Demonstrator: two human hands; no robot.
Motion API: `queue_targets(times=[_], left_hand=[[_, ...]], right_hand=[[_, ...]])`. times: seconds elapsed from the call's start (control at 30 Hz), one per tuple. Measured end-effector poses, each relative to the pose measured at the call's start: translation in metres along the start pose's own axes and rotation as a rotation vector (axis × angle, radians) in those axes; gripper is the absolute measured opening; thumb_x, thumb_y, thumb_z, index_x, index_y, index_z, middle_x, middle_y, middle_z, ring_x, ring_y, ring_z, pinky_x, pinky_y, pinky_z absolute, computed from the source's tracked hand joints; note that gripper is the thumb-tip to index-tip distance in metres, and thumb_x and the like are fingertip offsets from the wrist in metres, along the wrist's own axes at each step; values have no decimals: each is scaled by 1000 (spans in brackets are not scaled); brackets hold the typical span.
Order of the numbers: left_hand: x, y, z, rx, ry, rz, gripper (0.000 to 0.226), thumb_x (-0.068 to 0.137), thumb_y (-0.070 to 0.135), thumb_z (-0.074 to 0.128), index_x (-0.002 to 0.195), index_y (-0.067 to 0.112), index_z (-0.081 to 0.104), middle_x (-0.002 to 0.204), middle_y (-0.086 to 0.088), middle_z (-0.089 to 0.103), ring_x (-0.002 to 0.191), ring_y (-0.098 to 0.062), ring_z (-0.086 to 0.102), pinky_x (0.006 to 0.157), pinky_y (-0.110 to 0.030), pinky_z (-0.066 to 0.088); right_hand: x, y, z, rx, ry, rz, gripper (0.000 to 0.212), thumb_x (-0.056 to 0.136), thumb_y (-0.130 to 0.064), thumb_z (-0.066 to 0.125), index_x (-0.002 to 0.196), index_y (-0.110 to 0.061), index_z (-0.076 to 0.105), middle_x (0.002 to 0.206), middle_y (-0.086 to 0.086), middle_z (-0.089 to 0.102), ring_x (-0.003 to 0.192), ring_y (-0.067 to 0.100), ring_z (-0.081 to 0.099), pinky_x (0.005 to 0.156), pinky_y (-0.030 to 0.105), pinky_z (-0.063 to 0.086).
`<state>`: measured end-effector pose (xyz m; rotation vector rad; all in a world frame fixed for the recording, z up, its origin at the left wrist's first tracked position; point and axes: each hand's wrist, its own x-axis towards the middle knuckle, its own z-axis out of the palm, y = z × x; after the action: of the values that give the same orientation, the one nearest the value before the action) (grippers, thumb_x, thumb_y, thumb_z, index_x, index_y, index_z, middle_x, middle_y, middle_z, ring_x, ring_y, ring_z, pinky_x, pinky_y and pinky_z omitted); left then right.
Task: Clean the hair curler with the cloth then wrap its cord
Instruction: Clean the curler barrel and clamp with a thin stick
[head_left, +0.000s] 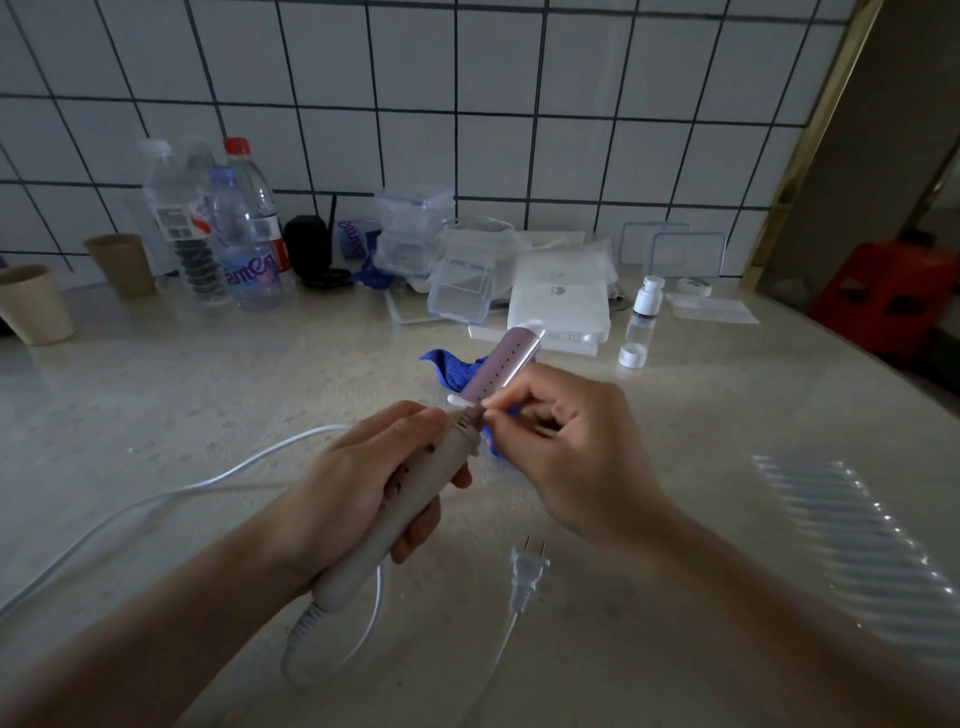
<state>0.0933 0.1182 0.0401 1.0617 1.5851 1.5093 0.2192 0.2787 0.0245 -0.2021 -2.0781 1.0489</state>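
Note:
My left hand (363, 483) grips the white handle of the hair curler (498, 366), whose pink barrel points up and away over the counter. My right hand (566, 447) pinches a white cotton swab (465, 402) whose tip touches the joint between barrel and handle. A blue cloth (452, 371) lies on the counter behind the barrel, partly hidden by it and my right hand. The white cord (171, 488) loops off to the left, and its plug (527, 566) lies on the counter near my right wrist.
Along the tiled wall stand water bottles (244, 244), two paper cups (36, 304), clear plastic boxes (462, 283), a white router box (558, 306) and a small pump bottle (644, 312) with its cap beside it. A ribbed clear sheet (852, 530) lies at right.

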Motion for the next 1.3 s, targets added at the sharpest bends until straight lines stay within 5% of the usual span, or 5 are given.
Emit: queue_targets(times=[0.2, 0.77, 0.97, 1.13, 1.3], left_hand=[[1, -2, -1, -11, -15, -120, 64, 108, 44, 30, 94, -1, 73, 56, -20, 56, 44, -24, 49, 43, -28, 44], [4, 3, 3, -24, 91, -92, 57, 109, 40, 30, 91, -5, 61, 49, -6, 64, 32, -15, 48, 33, -21, 40], [3, 1, 3, 11, 50, -54, 53, 104, 42, 38, 100, -2, 66, 69, -15, 73, 37, -20, 53, 35, -25, 44], [3, 5, 4, 23, 84, -88, 57, 109, 38, 32, 97, -8, 64, 50, -5, 66, 33, -17, 51, 34, -23, 43], [1, 9, 6, 42, 74, -74, 56, 110, 35, 29, 98, -7, 64, 50, -2, 66, 34, -15, 51, 34, -24, 44]], right_hand=[[13, 7, -27, -51, 172, 54, 19, 92, -8, 72, 78, -20, 71, 52, 5, 61, 42, 23, 45, 45, 31, 35], [6, 0, -14, -13, 92, 18, 16, 93, -12, 73, 80, -22, 73, 51, -1, 61, 41, 4, 39, 44, 19, 32], [18, 7, -35, -74, 240, 52, 16, 93, -10, 74, 81, -19, 73, 58, 9, 68, 54, 40, 58, 49, 38, 42], [6, 5, -14, -2, 59, 17, 14, 92, -12, 72, 82, -22, 72, 52, 2, 62, 40, 5, 39, 43, 16, 32], [19, 11, -37, -37, 227, 38, 15, 94, -11, 73, 82, -20, 72, 54, 9, 62, 41, 17, 39, 45, 24, 34]])
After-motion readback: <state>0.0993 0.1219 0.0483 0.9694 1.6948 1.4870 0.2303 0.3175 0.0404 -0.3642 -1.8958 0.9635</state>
